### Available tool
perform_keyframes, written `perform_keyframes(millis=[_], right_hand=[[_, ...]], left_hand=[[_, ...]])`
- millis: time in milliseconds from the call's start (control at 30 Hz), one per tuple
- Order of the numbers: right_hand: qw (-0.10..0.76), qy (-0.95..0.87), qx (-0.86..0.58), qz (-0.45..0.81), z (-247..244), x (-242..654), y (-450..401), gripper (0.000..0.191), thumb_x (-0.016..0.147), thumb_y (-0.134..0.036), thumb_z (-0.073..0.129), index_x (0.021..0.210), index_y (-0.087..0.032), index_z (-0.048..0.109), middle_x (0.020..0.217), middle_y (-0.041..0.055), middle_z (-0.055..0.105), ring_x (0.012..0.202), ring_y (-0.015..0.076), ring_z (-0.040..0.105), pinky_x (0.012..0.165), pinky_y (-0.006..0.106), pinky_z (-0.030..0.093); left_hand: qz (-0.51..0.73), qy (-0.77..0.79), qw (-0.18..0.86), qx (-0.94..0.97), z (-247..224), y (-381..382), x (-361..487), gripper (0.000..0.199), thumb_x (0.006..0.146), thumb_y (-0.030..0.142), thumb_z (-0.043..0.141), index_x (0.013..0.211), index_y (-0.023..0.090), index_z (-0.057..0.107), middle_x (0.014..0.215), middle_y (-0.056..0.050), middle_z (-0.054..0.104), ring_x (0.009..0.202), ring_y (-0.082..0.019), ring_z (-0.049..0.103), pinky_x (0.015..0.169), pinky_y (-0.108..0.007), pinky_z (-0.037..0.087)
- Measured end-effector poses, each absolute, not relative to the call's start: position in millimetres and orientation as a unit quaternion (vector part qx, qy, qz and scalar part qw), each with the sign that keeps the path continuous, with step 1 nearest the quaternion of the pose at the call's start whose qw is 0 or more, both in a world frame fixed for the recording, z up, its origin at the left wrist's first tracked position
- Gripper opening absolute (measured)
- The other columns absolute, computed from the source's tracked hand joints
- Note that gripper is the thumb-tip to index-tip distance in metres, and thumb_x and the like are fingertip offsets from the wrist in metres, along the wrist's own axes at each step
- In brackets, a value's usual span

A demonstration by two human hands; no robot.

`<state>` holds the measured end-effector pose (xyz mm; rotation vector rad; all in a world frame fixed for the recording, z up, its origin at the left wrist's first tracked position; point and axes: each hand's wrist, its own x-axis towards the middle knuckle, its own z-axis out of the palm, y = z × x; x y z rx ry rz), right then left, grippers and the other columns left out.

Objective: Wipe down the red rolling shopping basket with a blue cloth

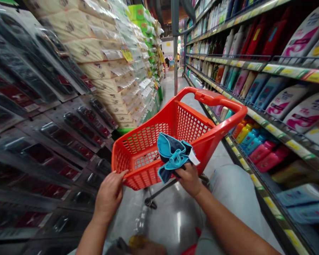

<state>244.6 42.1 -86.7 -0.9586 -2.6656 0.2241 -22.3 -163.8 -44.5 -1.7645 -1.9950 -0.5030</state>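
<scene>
My left hand (108,194) grips the near rim of a red plastic wheeled shopping basket (130,180), with fingers curled over its edge. My right hand (190,179) holds a bunched blue and navy cloth (172,156) above the basket's near corner. A small white tag (194,157) hangs from the cloth. The basket's mesh interior shows nothing else inside it, and its long red handle (215,101) points away from me.
Shelves of shampoo and lotion bottles (260,152) line the right side, and blister-packed goods (55,152) hang on the left. Stacked tissue packs (101,60) rise beyond them. A person (166,62) stands far down the tiled aisle. A metal pole (175,60) stands ahead.
</scene>
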Motion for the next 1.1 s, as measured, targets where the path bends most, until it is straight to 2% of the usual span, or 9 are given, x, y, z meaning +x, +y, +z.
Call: perform_keyframes(millis=[133,233,500,567,667,767,900,1000,1100], right_hand=[[0.264,-0.802,-0.53,0.079,-70,266,92,0.048,0.089,-0.011,0.044,0.131,-0.018,0.065,0.126,0.0199,0.053,0.132,0.0424,0.044,0.109,0.063,0.037],[0.333,-0.725,-0.591,0.117,-73,241,82,0.051,0.089,-0.01,0.042,0.138,-0.016,0.055,0.138,0.0207,0.047,0.136,0.0393,0.04,0.108,0.057,0.04],[0.256,-0.895,-0.218,0.293,-122,162,-35,0.05,0.081,-0.015,0.057,0.124,-0.04,0.066,0.134,0.0005,0.056,0.132,0.026,0.049,0.118,0.04,0.038],[0.225,-0.896,-0.267,0.275,-127,178,-3,0.052,0.082,-0.014,0.056,0.124,-0.042,0.066,0.131,-0.0003,0.058,0.132,0.0254,0.05,0.118,0.038,0.038],[0.205,-0.824,-0.461,0.257,-125,196,60,0.053,0.088,-0.01,0.046,0.14,-0.018,0.055,0.14,0.017,0.049,0.138,0.0336,0.043,0.117,0.049,0.037],[0.171,-0.758,-0.574,0.26,-122,180,66,0.045,0.097,-0.014,0.034,0.139,-0.009,0.048,0.144,0.0241,0.045,0.14,0.0304,0.043,0.117,0.043,0.037],[0.165,-0.779,-0.517,0.316,-133,129,-30,0.033,0.091,-0.018,0.05,0.123,-0.018,0.057,0.137,0.0167,0.052,0.131,0.025,0.054,0.112,0.033,0.045],[0.242,-0.784,-0.402,0.407,-151,112,-72,0.052,0.08,-0.013,0.058,0.131,-0.022,0.052,0.145,0.0148,0.045,0.14,0.0296,0.045,0.116,0.042,0.042],[0.252,-0.788,-0.432,0.359,-158,127,-27,0.062,0.079,-0.006,0.049,0.14,-0.016,0.046,0.14,0.0186,0.049,0.138,0.0299,0.047,0.118,0.046,0.04]], left_hand=[[-0.2,-0.733,0.228,-0.608,-48,-164,-4,0.033,0.096,0.023,0.043,0.121,0.02,0.064,0.1,-0.006,0.076,0.099,-0.022,0.07,0.103,-0.042,0.052],[-0.226,-0.753,0.219,-0.578,-51,-158,9,0.026,0.097,0.029,0.046,0.112,0.022,0.067,0.095,-0.005,0.075,0.095,-0.022,0.069,0.103,-0.043,0.051],[-0.216,-0.746,0.208,-0.594,-48,-141,13,0.021,0.1,0.032,0.044,0.097,0.024,0.063,0.084,-0.002,0.071,0.08,-0.019,0.068,0.1,-0.041,0.051],[-0.214,-0.75,0.201,-0.592,-48,-142,8,0.02,0.1,0.032,0.044,0.098,0.024,0.062,0.083,-0.001,0.071,0.079,-0.019,0.067,0.102,-0.042,0.05],[-0.218,-0.757,0.194,-0.585,-49,-145,2,0.02,0.1,0.033,0.044,0.099,0.024,0.061,0.085,-0.001,0.07,0.08,-0.019,0.066,0.105,-0.044,0.049],[-0.224,-0.76,0.197,-0.577,-52,-146,-1,0.019,0.1,0.033,0.044,0.1,0.024,0.06,0.084,-0.001,0.069,0.081,-0.02,0.065,0.106,-0.047,0.048],[-0.23,-0.762,0.194,-0.573,-54,-146,-4,0.017,0.1,0.032,0.044,0.101,0.024,0.059,0.083,-0.001,0.067,0.083,-0.02,0.064,0.108,-0.05,0.047],[-0.234,-0.769,0.178,-0.568,-54,-149,-7,0.016,0.1,0.031,0.045,0.1,0.024,0.06,0.086,-0.002,0.067,0.085,-0.021,0.064,0.11,-0.052,0.045],[-0.24,-0.77,0.167,-0.566,-53,-155,-11,0.018,0.099,0.031,0.045,0.101,0.024,0.061,0.086,-0.001,0.067,0.084,-0.02,0.063,0.111,-0.052,0.044]])
